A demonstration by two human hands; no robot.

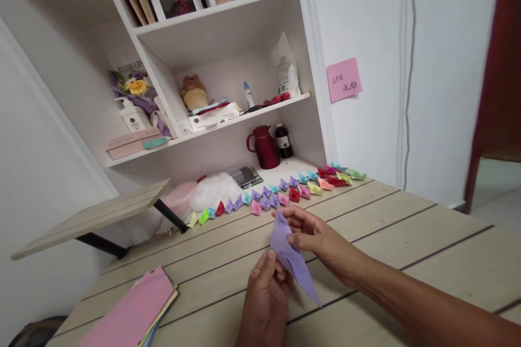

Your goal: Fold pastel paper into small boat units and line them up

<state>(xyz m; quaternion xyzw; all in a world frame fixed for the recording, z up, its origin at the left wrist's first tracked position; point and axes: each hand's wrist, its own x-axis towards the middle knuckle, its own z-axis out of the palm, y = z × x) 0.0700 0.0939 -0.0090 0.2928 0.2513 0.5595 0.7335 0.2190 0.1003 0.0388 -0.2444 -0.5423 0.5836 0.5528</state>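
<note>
A folded sheet of purple paper [291, 252] is held above the table between both hands, its long point slanting down to the right. My left hand [266, 287] pinches its lower left edge between thumb and fingers. On the upper right side, my right hand [309, 233] grips the paper, thumb on the near face and fingers behind. Beyond them, small folded paper boats [293, 194] in many colours stand in rows along the table's back edge. A stack of coloured paper [132, 309], pink on top, lies at the front left.
The slatted wooden table [391, 233] meets a white shelf unit [228, 27] at the back. A small raised wooden stand [93, 217] is at the left. A red jug [265, 147] and a dark bottle [284, 141] stand in the lowest compartment. A pink note [344, 79] hangs on the wall.
</note>
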